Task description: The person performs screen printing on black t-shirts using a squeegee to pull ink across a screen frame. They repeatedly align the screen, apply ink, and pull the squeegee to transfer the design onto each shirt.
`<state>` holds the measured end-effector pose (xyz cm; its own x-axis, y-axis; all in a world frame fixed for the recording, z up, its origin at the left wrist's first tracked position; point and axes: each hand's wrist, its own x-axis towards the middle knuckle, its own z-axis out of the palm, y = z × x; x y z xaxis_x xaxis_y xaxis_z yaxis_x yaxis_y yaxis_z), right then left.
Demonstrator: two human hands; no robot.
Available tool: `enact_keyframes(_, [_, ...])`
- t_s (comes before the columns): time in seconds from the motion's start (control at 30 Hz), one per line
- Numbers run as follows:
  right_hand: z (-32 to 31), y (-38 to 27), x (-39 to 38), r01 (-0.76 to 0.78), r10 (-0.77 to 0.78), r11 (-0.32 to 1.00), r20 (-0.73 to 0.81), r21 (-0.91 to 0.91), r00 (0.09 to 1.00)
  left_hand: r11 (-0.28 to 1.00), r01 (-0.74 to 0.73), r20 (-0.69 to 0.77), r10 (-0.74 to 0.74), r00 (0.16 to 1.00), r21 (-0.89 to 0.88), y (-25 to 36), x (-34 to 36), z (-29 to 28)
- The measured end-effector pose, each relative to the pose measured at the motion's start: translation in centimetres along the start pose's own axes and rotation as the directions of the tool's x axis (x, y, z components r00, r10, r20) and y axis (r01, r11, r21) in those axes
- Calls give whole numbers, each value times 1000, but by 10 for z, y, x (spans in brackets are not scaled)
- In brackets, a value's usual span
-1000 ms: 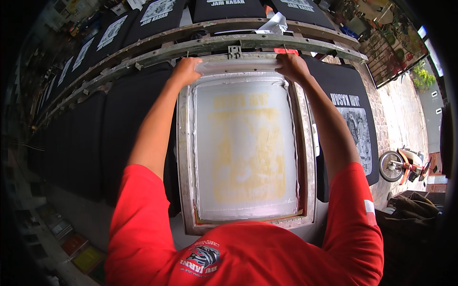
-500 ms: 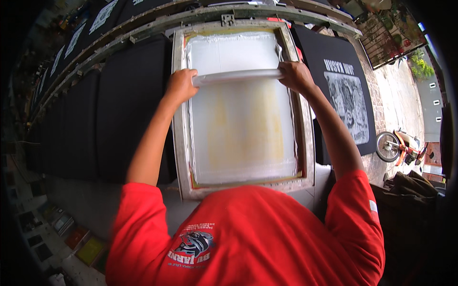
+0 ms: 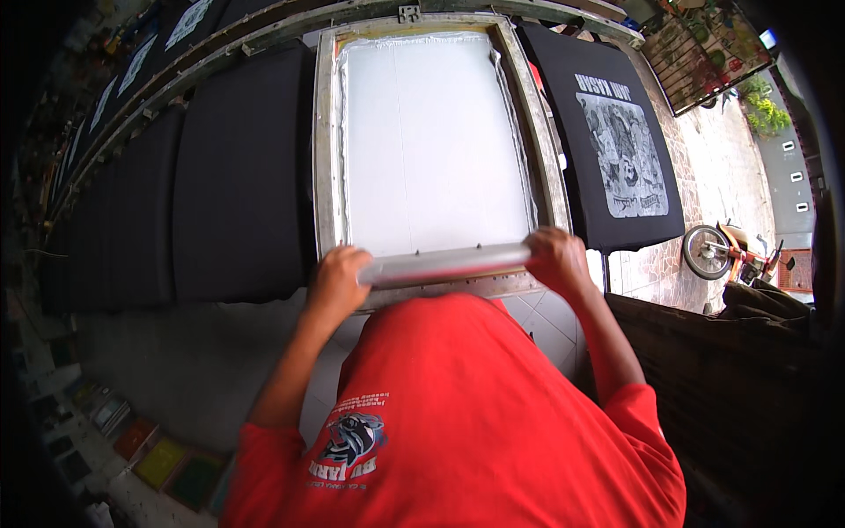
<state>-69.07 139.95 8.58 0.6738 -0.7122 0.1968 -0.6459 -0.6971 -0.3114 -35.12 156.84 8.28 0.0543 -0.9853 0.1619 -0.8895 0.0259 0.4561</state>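
Note:
A long pale metal squeegee (image 3: 451, 262) spans the near end of a screen-printing frame (image 3: 325, 141), with my left hand (image 3: 343, 277) closed on its left end and my right hand (image 3: 554, 257) closed on its right end. The screen's mesh (image 3: 427, 141) is coated evenly white, with a rougher taped border along its sides. What lies under the screen is hidden. My red shirt reaches up to just below the squeegee.
Black fabric-covered boards (image 3: 238, 176) flank the frame on the left; one on the right (image 3: 585, 176) carries a white print. A metal rail (image 3: 255, 40) runs behind. A motorcycle (image 3: 739, 260) stands at right, coloured flat panels (image 3: 158, 466) lie at lower left.
Both my hands have pulled the squeegee from the screen's far end to its near end. The yellowish stencil pattern is now covered in white. The view has shifted, raising the frame in the picture.

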Motion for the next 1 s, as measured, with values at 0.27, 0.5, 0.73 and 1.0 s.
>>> enact_keyframes(0.27, [6,36,79,93,-104,987,-75,-132,992,998,-53,-152,56,987,29,-26,67,-4])
enact_keyframes(0.5, [10,-1,-18,99,-99,995,-186,-8,978,995,-35,-59,40,997,93,2,-16,4])
enact_keyframes(0.73, [25,16,16,109,-115,992,-87,-70,990,982,-116,-121,135,983,150,-18,11,23])
enact_keyframes(1.0, [28,70,153,211,-221,972,-89,-107,971,953,-189,-127,224,966,238,-72,139,9])
